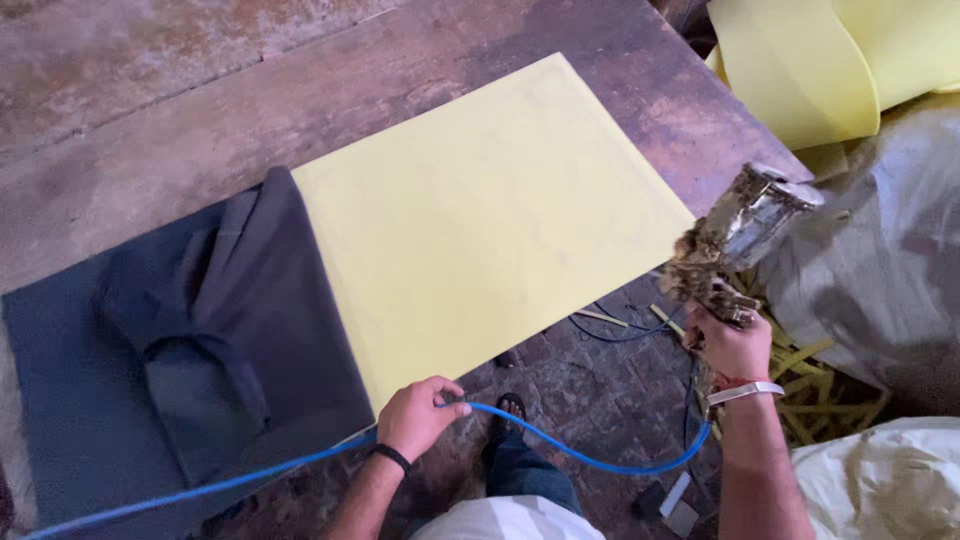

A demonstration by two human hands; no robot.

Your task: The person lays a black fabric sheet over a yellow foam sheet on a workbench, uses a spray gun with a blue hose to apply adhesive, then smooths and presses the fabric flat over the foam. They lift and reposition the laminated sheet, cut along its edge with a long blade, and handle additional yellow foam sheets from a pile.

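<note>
Lying flat on a worn wooden table (200, 80), a yellow foam sheet (490, 220) is spread with its near corner reaching over the table's near edge, so the whole top face is left bare and open from above. To its left, dark cloth (150, 340) is laid on the same table, partly folded back on itself, with its right edge against the foam's left edge; the fold keeps the cloth off the foam's face.

The left hand (418, 415) is closed around a blue hose (590, 458) at the foam's near edge, just beside the corner. The hose is held up and gathered there, apparently so that it is kept from dragging across the sheet. From the hand it runs left toward the near-left corner of the view and right in a loop to the other wrist.

The right hand (735, 345) is wrapped around the grip of a spray gun (740, 235), heavily crusted with dried residue, its metal cup tilted up and to the right. The gun is held off the table, to the right of the foam and not touching it, its front toward the sheet's right edge.

More yellow foam (800, 60) is rolled at the far right, above grey sacking (890, 260).
</note>
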